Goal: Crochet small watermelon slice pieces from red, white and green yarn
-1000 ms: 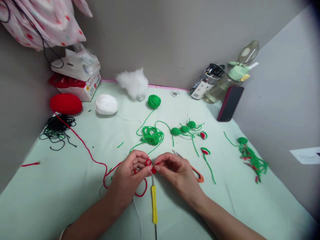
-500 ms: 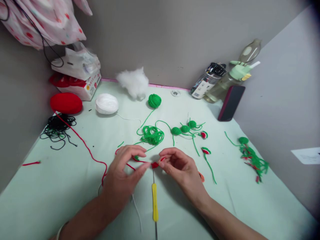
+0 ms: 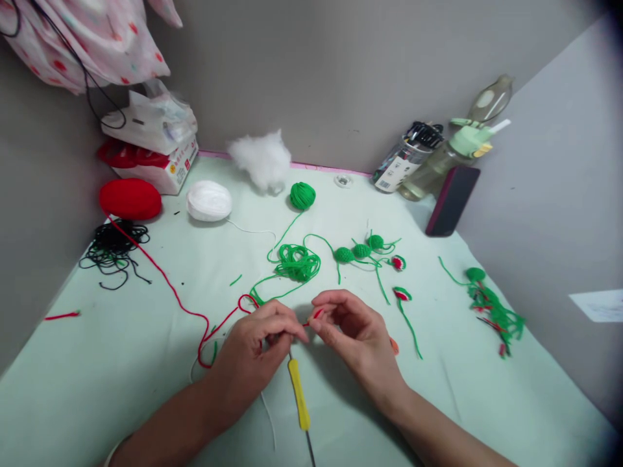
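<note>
My left hand (image 3: 265, 340) is closed, fingertips together around a small red crochet piece that they now cover. Out from under those fingers slants a yellow-handled crochet hook (image 3: 298, 394), its metal end pointing toward me. Just to the right, my right hand (image 3: 353, 340) pinches red yarn (image 3: 318, 314) between thumb and forefinger, and a short red stretch runs across to the left fingers. From the left hand the red working yarn (image 3: 181, 305) loops over the table back to a red yarn ball (image 3: 130, 199).
White (image 3: 209, 201) and green yarn balls (image 3: 302, 196) lie behind, with a green tangle (image 3: 298, 263) and white stuffing (image 3: 263, 161). Small green crocheted balls (image 3: 361, 251) and watermelon-like pieces (image 3: 402, 294) sit right of centre. A phone (image 3: 452, 201) leans near a bottle (image 3: 438, 165). Black yarn (image 3: 117, 240) is at left.
My left hand has moved right and down, its fingers closing over the red piece that hung in sight before. The hook has tilted, and the right hand has barely moved.
</note>
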### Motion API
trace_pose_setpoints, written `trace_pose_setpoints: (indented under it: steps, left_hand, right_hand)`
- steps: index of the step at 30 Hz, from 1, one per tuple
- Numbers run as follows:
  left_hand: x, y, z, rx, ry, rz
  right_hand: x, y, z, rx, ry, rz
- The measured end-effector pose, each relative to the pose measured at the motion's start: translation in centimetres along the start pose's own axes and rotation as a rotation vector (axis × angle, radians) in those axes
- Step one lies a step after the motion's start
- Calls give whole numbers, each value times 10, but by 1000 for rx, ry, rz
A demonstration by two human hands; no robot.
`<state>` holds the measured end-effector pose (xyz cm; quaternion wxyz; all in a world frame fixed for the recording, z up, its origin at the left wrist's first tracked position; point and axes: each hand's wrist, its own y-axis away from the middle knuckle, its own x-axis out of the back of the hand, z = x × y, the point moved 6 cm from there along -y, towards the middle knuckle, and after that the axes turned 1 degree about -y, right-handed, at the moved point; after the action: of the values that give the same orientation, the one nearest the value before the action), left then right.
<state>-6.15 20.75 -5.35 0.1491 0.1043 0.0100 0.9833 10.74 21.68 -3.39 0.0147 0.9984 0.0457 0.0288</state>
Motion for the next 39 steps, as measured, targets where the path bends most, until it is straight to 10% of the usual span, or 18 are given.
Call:
trace_pose_setpoints:
  steps: [13,39]
  left_hand:
    - [6,-7,-5,271,244,41]
    - [-3,-5,-12,1,-3,107]
  right_hand:
    - [-25,33,-30,855,593,-309]
    - [-10,8,11,317,461,-47]
